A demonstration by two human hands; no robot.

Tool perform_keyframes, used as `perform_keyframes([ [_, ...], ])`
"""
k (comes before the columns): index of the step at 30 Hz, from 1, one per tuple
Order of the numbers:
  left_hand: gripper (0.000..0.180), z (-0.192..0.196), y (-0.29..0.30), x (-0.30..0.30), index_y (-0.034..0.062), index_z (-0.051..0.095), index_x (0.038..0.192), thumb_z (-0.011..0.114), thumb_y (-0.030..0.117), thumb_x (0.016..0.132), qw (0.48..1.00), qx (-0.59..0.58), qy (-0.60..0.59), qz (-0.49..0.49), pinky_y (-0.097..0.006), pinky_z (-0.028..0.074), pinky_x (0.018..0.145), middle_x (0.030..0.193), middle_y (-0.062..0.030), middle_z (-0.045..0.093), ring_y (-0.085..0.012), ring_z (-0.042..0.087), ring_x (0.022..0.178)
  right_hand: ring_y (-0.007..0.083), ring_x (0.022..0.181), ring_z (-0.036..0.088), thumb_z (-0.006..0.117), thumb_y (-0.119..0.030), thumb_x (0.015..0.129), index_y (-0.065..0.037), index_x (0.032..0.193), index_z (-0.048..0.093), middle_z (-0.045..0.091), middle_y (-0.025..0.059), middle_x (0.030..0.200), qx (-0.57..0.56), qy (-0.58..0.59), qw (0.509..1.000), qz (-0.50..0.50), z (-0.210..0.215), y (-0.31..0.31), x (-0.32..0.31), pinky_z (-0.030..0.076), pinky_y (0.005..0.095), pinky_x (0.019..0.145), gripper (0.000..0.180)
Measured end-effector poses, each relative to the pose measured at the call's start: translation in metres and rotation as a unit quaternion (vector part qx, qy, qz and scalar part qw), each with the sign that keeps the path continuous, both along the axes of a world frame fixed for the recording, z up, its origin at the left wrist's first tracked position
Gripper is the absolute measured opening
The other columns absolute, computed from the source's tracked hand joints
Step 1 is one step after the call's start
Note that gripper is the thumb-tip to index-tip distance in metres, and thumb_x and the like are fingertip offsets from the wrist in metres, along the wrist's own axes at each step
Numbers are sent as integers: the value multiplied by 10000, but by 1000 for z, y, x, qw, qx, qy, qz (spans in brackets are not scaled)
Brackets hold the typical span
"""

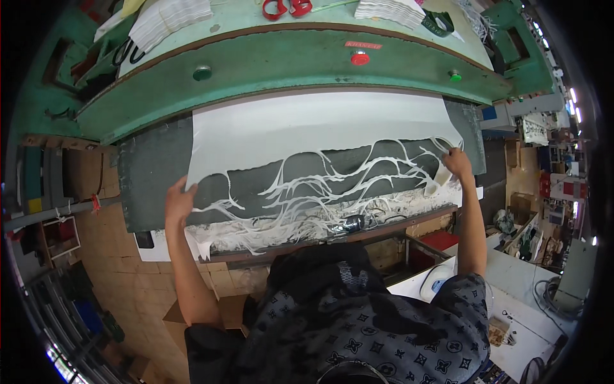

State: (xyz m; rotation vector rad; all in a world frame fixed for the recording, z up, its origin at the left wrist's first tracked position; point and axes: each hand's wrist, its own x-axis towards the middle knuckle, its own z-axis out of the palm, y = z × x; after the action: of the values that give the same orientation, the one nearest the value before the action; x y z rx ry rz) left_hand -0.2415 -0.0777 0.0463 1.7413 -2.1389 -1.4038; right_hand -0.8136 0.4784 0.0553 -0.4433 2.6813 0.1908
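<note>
A wide white sheet (320, 118), possibly fabric or thin foam, lies across a dark grey press bed (150, 169) and runs under a green machine beam. Its near edge is cut in a ragged, scalloped line, with stringy white offcut strips (358, 173) trailing from it. At the sheet's near left corner, my left hand (179, 203) has its thumb and fingers closed on the edge. My right hand (457, 164) pinches the near right corner, where thin strips gather beside the fingers. Between both hands the sheet is spread wide.
The green beam (275, 64) with red and green buttons spans the far side. White stacks (169, 22) and red-handled scissors (286, 8) sit on its top. White scraps (275, 233) and a small dark object (348, 224) line the bed's near ledge. A white table (521, 320) stands right.
</note>
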Motion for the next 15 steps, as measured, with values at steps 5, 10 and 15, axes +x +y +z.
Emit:
perform_keyframes([
  [5, 486, -76, 24, 36, -44, 634, 1392, 655, 126, 937, 992, -67, -94, -52, -405, 534, 949, 1193, -191, 761, -262, 727, 1031, 405, 1051, 746, 836, -505, 826, 32, 1144, 743, 784, 209, 1081, -186, 21, 977, 101, -47, 29, 32, 582, 483, 906, 631],
  [10, 443, -45, 23, 21, -76, 655, 1314, 596, 186, 961, 999, -24, 29, 11, -386, 536, 667, 898, -116, 747, -193, 682, 752, 316, 1022, 757, 795, -614, 873, 59, 1247, 704, 783, 192, 1096, -407, -16, 837, -364, -52, 74, -13, 573, 382, 916, 775],
  [15, 437, -63, 4, 4, -31, 718, 1144, 580, 377, 1071, 977, 121, -41, 170, -296, 479, 555, 742, -64, 682, -149, 603, 612, 303, 987, 695, 643, -779, 899, 134, 1236, 686, 744, 217, 1080, -231, 166, 918, -277, -124, 183, -57, 541, 400, 953, 974],
])
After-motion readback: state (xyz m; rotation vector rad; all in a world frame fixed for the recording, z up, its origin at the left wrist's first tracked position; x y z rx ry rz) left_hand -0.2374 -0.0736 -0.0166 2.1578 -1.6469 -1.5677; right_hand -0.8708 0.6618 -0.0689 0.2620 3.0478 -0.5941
